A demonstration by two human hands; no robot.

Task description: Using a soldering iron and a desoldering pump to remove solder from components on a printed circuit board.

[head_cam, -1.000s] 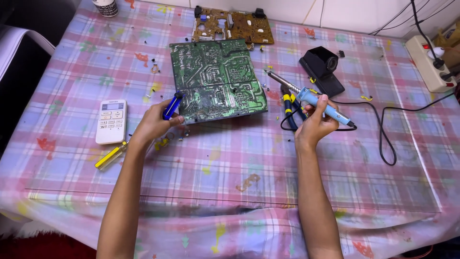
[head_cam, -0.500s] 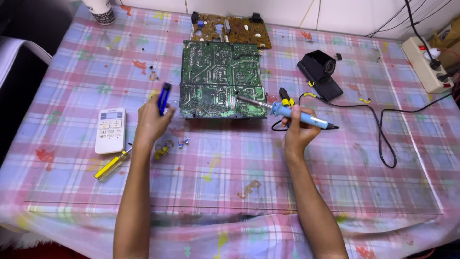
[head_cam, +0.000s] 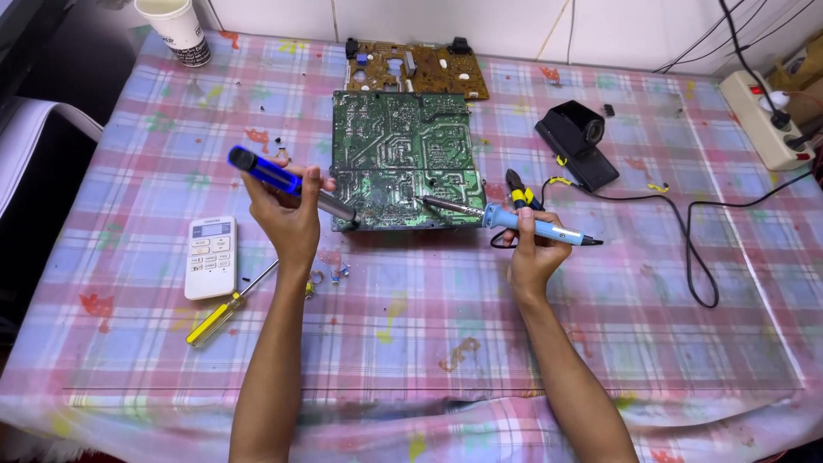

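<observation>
Since half a second earlier, the blue desoldering pump point(head_cam: 287, 182) had been tilted from nearly upright to a slant, its nozzle brought down to the near left edge of the green circuit board point(head_cam: 403, 159), and the soldering iron point(head_cam: 506, 219) had been shifted so that its tip lay over the board's near edge. The left hand point(head_cam: 287, 219) was closed in a full grip around the pump's barrel; the right hand point(head_cam: 533, 253) was closed, pen-fashion, on the iron's blue handle. The board lay solder side up in the middle of the surface point(head_cam: 600, 343), just in front of a brown circuit board point(head_cam: 416, 70). It was judged to be light, stiff and brittle at its joints, best taken by its bare edges. The iron's metal end was judged hot, so only the handle was to be held. A white remote control point(head_cam: 211, 255) and a yellow screwdriver point(head_cam: 225, 307) lay to the left, apart from both hands.
</observation>
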